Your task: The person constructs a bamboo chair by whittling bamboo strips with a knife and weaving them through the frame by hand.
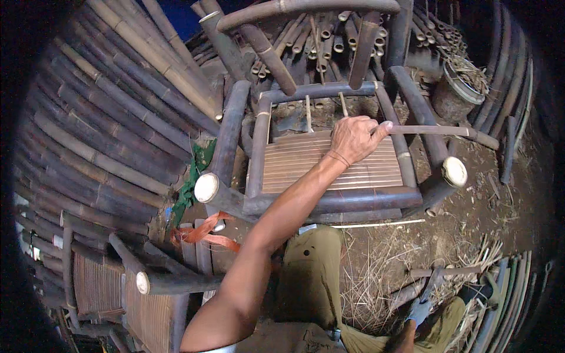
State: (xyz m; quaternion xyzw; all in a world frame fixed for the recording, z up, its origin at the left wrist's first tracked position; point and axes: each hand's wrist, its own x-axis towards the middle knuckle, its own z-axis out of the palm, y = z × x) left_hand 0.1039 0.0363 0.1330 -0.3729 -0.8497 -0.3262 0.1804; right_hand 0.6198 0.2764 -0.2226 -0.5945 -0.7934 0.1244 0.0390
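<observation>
A bamboo chair (pixel 329 203) stands in front of me, its seat partly covered by a row of split bamboo slats (pixel 329 170). My left hand (pixel 355 139) reaches over the seat with its fingers closed on one end of a loose bamboo slat (pixel 429 129), which points right across the chair's arm. Two thin sticks (pixel 309 115) cross the uncovered back part of the seat frame. Low on the right, my right hand (pixel 419 312), in a blue-grey glove, grips a dark tool (pixel 434 282) whose kind I cannot make out.
Bamboo poles (pixel 112 100) lean along the left side. A second bamboo chair (pixel 147 282) stands at lower left, near orange strapping (pixel 206 234). Cut poles (pixel 329 44) are stacked behind. A bucket of scraps (pixel 462 88) stands back right; shavings (pixel 382 270) litter the ground.
</observation>
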